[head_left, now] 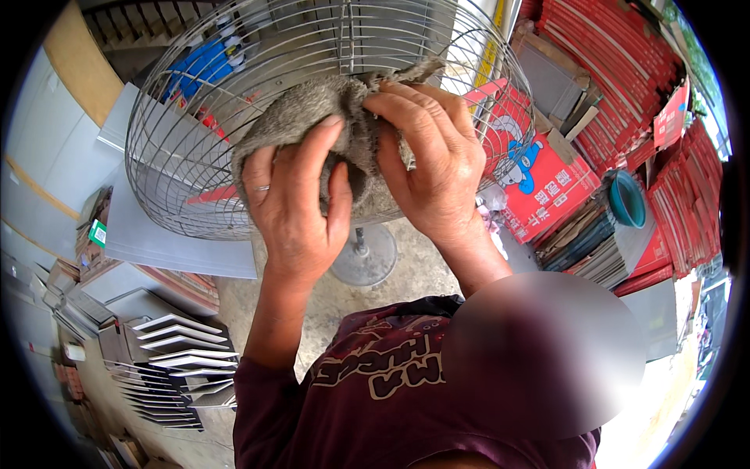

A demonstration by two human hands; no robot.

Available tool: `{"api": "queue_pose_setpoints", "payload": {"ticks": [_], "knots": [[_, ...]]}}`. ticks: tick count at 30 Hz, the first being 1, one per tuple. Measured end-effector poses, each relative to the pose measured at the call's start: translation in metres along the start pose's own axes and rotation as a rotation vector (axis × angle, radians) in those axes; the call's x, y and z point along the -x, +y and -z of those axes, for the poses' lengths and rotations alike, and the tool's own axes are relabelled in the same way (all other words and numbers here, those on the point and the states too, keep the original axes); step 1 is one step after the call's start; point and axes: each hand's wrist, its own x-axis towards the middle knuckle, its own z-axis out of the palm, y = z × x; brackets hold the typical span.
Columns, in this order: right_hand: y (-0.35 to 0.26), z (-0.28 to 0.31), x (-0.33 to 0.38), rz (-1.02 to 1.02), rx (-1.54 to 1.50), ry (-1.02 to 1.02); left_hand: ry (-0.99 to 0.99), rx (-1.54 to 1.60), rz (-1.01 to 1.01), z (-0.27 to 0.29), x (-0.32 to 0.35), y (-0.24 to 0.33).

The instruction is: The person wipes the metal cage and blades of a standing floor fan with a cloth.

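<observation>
Left hand [295, 191] and right hand [433, 152] are gripping grey cloth [293, 109]. Light pressure should be sparing the wire fan guard [181, 222].

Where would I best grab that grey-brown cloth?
Probably pinch the cloth by its loose end, coming from the far right: that narrow tip sticks out past the right hand, while left-hand fingers cover part of the broader bunch.

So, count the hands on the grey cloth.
2: the left hand is on the left side of the grey cloth, the right hand on its right. No others show.
</observation>
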Motion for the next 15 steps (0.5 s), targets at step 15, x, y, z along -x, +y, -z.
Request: {"api": "queue_pose_setpoints", "payload": {"ticks": [15], "knots": [[-0.002, -0.004, 0.012, 0.0, 0.031, -0.008, 0.031, -0.064, 0.038, -0.002, 0.011, -0.003]]}}
